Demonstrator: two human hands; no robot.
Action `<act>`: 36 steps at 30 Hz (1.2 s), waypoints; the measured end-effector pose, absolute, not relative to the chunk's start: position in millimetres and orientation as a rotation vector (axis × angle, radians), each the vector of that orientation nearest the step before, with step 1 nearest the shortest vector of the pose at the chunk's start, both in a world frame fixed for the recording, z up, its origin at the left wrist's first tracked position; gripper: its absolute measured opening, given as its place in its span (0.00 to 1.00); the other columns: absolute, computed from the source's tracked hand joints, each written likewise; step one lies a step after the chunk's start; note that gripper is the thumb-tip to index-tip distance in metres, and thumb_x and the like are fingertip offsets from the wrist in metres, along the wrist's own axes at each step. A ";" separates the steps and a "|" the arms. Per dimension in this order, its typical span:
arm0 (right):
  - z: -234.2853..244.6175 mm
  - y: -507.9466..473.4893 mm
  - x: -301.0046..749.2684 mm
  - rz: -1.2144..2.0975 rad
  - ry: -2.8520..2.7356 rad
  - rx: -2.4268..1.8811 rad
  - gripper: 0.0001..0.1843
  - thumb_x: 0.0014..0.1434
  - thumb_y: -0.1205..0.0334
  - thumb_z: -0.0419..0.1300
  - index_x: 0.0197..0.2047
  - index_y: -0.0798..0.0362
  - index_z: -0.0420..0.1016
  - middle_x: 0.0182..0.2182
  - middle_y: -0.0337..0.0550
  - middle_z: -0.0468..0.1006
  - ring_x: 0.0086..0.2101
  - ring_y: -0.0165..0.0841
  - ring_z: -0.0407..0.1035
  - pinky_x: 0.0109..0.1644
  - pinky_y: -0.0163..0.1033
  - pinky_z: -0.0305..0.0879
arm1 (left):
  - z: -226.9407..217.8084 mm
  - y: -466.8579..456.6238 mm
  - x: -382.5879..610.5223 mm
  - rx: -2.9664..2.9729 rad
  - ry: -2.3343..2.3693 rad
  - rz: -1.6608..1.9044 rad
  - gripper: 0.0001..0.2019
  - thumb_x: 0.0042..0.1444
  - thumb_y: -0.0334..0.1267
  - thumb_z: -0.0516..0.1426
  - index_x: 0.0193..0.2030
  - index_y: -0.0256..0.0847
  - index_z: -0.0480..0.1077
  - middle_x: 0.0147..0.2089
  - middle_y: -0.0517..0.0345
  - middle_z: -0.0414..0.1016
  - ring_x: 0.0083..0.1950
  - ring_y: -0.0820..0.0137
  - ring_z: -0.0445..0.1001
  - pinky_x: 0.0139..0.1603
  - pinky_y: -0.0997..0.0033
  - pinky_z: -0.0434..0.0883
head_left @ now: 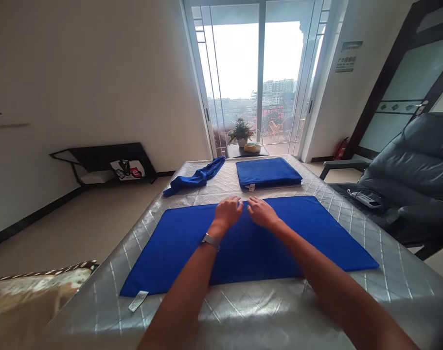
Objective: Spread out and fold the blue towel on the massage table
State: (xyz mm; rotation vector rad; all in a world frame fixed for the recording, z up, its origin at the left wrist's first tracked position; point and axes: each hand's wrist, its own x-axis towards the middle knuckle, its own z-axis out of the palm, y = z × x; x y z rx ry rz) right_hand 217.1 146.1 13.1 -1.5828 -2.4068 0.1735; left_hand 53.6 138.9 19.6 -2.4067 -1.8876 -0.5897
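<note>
A blue towel [185, 248] lies spread flat on the silver quilted cover [243, 306], with a white tag [138, 301] at its near left corner. Both hands rest at the middle of its far edge, close together but apart. My left hand [228, 212], with a watch [210, 240] at the wrist, has its fingers laid on the cloth, slightly bent. My right hand [261, 211] reaches in from the other side, fingers stretched toward the left hand. Just beyond them sits a folded blue towel stack [268, 172]. To its left is a crumpled blue towel [197, 179].
A dark armchair [414, 175] with a handheld device [365, 199] on its seat stands at the right. Beyond the far edge, a small table [239, 151] bears a potted plant [242, 131] before a sliding glass door [236, 68]. A black rack [108, 158] leans by the left wall.
</note>
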 end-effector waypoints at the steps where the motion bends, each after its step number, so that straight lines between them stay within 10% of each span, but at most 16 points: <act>1: 9.1 148.2 212.0 0.188 -2.411 -1.586 0.31 0.71 0.58 0.42 0.72 0.59 0.62 0.71 0.50 0.61 0.71 0.40 0.52 0.74 0.47 0.47 | 13.8 142.4 62.7 -2.420 -1.867 -0.600 0.21 0.71 0.43 0.46 0.62 0.40 0.73 0.65 0.45 0.74 0.67 0.60 0.70 0.68 0.60 0.65; 22: -11.8 155.9 245.6 0.267 -2.443 -1.695 0.35 0.73 0.48 0.37 0.76 0.56 0.52 0.75 0.49 0.50 0.73 0.39 0.41 0.76 0.50 0.38 | -29.9 152.5 21.8 -2.599 -1.950 -0.218 0.37 0.70 0.60 0.35 0.77 0.41 0.51 0.79 0.46 0.46 0.80 0.58 0.43 0.78 0.50 0.46; 36: -25.6 178.3 446.5 0.117 -2.135 -2.201 0.38 0.71 0.47 0.33 0.77 0.57 0.50 0.75 0.49 0.49 0.73 0.42 0.43 0.75 0.55 0.44 | -32.1 138.4 -161.5 -2.170 -2.342 -0.089 0.35 0.70 0.55 0.34 0.77 0.40 0.48 0.79 0.44 0.46 0.79 0.56 0.46 0.75 0.45 0.51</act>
